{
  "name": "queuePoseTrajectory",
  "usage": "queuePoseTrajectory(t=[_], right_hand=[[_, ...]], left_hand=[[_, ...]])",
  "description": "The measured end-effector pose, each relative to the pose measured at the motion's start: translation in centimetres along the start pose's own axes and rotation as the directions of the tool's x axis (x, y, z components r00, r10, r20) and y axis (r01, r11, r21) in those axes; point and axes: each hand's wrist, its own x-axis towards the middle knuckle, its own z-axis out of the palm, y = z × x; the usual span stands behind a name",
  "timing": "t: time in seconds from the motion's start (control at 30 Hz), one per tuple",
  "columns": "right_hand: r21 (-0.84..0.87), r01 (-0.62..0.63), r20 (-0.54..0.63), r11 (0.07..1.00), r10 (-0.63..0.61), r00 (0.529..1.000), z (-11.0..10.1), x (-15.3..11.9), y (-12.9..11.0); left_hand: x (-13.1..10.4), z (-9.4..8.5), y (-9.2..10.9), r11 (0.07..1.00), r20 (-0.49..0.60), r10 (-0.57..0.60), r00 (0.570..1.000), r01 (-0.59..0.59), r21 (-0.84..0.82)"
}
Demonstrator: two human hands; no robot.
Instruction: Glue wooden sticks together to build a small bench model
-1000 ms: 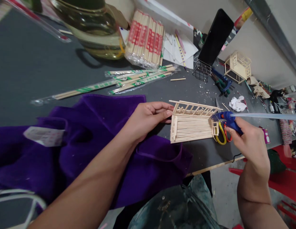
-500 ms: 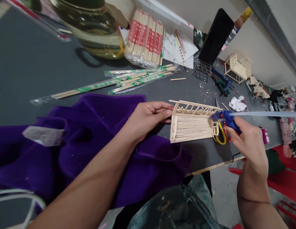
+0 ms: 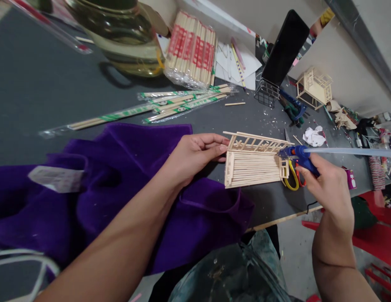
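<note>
At far left, a purple cloth [image 3: 119, 167] with a white tag [image 3: 56, 179] lies crumpled on the dark surface [image 3: 34, 79]. Behind it stands a glass jar [image 3: 129, 63], partly cut off by the frame. Next come green-marked wrapped chopsticks [image 3: 185, 109], with a red-banded bundle [image 3: 192, 48] behind them. My left grip [image 3: 197, 157] pinches the left end of the stick model [image 3: 255, 170], thumb and fingers together on its corner. The model sits before me near the front edge, its slatted base facing up and its railing along the far side. Beyond, a dark phone [image 3: 286, 48] leans in a wire stand [image 3: 267, 93]. Yellow-handled scissors [image 3: 295, 182] lie just past the model's right end. There my right grip [image 3: 332, 180] is wrapped round a blue glue gun [image 3: 300, 154], nozzle at the railing's foot; whether it touches, I cannot tell. Farther back on the right stands another stick model [image 3: 315, 89].
</note>
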Motion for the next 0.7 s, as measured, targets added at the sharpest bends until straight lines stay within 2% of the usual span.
queuePoseTrajectory(t=[0.23,0.47,0.6,0.7], right_hand=[[0.001,-0.011,0.016,1.0,0.011,1.0,0.3,0.0,-0.3],[0.044,-0.072,0.001,0.996,0.072,0.997,0.1,-0.4,0.0],[0.195,-0.179,-0.007,0.964,0.184,0.983,0.4,-0.9,0.8],[0.389,-0.253,-0.023,0.886,0.283,0.959,1.2,-1.3,1.8]], left_hand=[[0.1,-0.1,-0.2,1.0,0.014,-0.001,1.0,0.0,0.005],[0.0,-0.1,-0.1,1.0,-0.003,-0.009,1.0,0.009,0.024],[0.1,-0.1,-0.2,1.0,-0.005,-0.007,1.0,0.007,0.02],[0.1,0.0,-0.1,1.0,-0.001,-0.006,1.0,0.006,0.009]])
